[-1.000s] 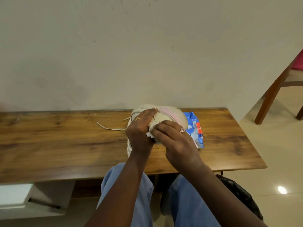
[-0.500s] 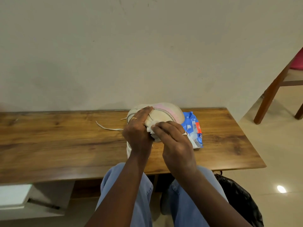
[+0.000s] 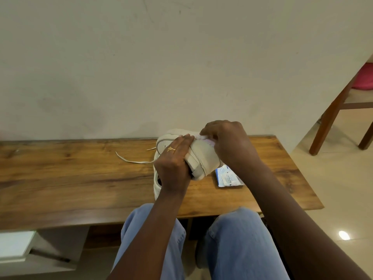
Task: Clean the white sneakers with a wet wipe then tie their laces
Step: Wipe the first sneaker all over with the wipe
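You have the sneaker (image 3: 199, 158) lifted off the table (image 3: 80, 178), your left hand (image 3: 173, 164) clamped around its middle; a second one lies under that hand. It should be light, with a stiff sole and softer upper, so hold by the sole. Your right hand (image 3: 228, 142) pinches the wipe (image 3: 202, 137) against the far end. The pack (image 3: 228, 178) lies below your right wrist, contents hidden. A loose lace (image 3: 131, 160) trails left.

In front of you a brown wood-grain worktop (image 3: 80, 178) runs along a plain cream wall (image 3: 161, 67). To your right, brown wooden chair legs (image 3: 331, 126) stand on glossy beige floor tiles (image 3: 333, 195), with something pink (image 3: 366, 77) above them.
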